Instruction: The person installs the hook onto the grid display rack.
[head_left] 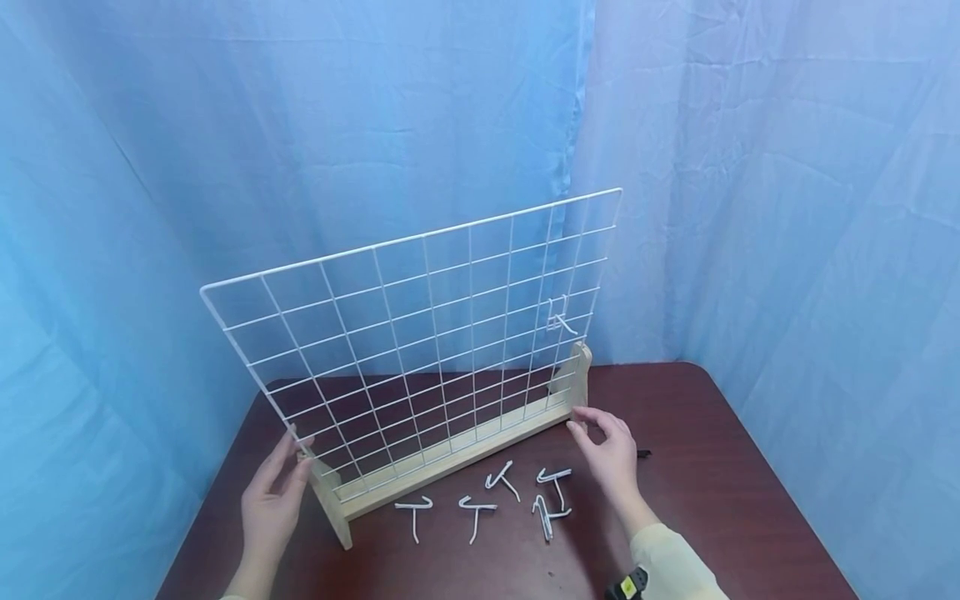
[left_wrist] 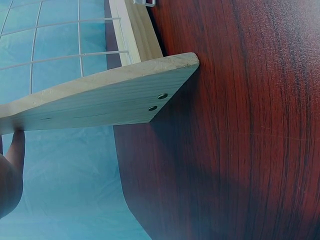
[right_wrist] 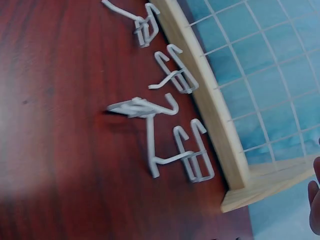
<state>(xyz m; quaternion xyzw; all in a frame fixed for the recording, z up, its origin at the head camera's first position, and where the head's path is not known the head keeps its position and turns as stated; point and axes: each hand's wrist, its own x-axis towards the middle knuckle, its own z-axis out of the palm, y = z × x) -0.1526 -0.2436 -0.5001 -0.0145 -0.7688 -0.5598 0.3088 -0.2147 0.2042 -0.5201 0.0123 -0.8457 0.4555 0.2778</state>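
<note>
- Two bare hands flank a pale wooden stand (head_left: 465, 454), a long beam with an upright panel at each end, set diagonally on a dark red-brown wood-grain table (head_left: 720, 500), its right end closer to the far edge, its left end closer to the left edge.
- The left hand (head_left: 272, 500) has thumb and fingers pinched about the top of the stand's left end panel (head_left: 330, 504), beside the wire.
- The right hand (head_left: 609, 454) is partly open, thumb and forefinger curved with a gap between them, at the stand's right end panel (head_left: 580, 375); whether the fingertips touch the wood cannot be told.
- A white rectangular wire grid (head_left: 433, 308) rises from the stand, its lower part between the two panels.
- One white metal hook (head_left: 558, 318) hangs on the grid near its right side.
- Five loose white metal hooks (head_left: 477, 518) lie on the table along the beam's near side; at the right of the group, two lie against or just beside each other.
- Two metal screw heads (left_wrist: 162, 96) show low on the left panel's outer face.
- Light blue curtains (head_left: 337, 125) hang beyond the table's far, left and right edges.
</note>
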